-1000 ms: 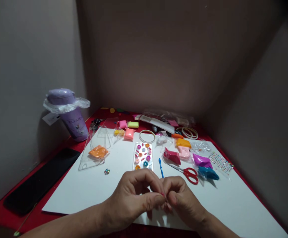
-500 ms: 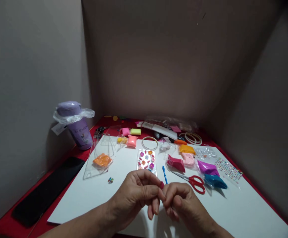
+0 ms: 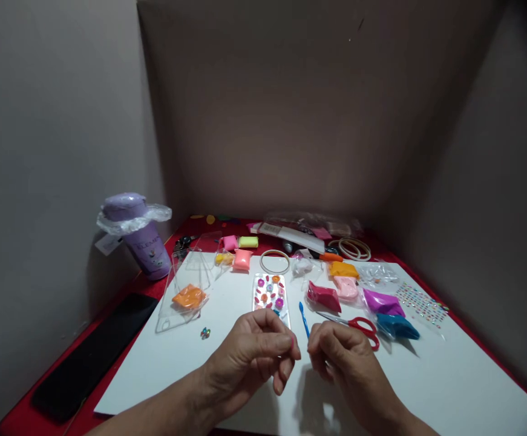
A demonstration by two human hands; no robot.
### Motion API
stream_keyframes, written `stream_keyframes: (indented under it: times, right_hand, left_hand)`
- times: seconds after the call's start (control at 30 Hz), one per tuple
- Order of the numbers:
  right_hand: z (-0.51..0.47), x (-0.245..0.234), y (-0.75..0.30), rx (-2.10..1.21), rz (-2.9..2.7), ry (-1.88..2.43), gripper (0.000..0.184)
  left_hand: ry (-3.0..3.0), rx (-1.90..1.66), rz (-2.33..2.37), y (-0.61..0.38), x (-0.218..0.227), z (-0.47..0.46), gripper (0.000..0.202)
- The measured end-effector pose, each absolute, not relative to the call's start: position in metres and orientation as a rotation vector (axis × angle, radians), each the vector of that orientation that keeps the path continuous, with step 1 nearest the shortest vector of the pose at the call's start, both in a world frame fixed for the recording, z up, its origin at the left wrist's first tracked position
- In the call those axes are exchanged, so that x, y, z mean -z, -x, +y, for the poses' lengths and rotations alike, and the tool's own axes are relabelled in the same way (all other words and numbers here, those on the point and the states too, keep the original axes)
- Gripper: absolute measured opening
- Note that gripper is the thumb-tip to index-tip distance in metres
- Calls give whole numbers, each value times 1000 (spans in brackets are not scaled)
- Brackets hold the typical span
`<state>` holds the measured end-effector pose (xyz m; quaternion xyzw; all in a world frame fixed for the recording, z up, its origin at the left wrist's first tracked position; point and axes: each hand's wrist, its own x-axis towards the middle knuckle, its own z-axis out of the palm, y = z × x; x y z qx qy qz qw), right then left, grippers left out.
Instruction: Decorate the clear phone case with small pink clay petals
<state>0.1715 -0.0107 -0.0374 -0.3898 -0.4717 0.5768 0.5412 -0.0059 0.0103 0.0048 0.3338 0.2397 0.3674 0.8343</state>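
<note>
My left hand (image 3: 258,351) is closed in a pinch, with a small bit of pink clay (image 3: 293,343) showing at the fingertips. Just to its right, my right hand (image 3: 342,360) has its thumb and fingers pressed together; whatever may be between them is hidden. The two hands are slightly apart above the white board (image 3: 163,375). Behind them lies a clear phone case (image 3: 269,297) decorated with small flowers and pink dashes, its near end covered by my left hand. A blue modelling tool (image 3: 304,318) and red-handled scissors (image 3: 363,330) lie beyond my right hand.
Clay packets surround the case, including crimson (image 3: 323,297), purple (image 3: 383,303), teal (image 3: 398,327) and orange (image 3: 189,297). A sheet of stick-on gems (image 3: 422,303) lies right, loose gems (image 3: 205,333) left. A purple tumbler (image 3: 147,248) and black phone (image 3: 95,354) stand and lie at left.
My hands have drawn apart; the right moved right, away from the left fingertips. The pink clay is now mostly covered by my left fingers. The view has shifted slightly.
</note>
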Motion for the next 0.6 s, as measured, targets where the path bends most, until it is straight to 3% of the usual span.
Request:
stream_keyframes:
  times: [0.3, 0.6]
  right_hand:
    - [-24, 31, -168, -963, -1401, 925, 8]
    - [-23, 32, -168, -813, -1489, 934, 9]
  left_hand:
    - [-824, -844, 566, 4, 4, 14, 22]
    - [-757, -775, 561, 3, 2, 13, 19]
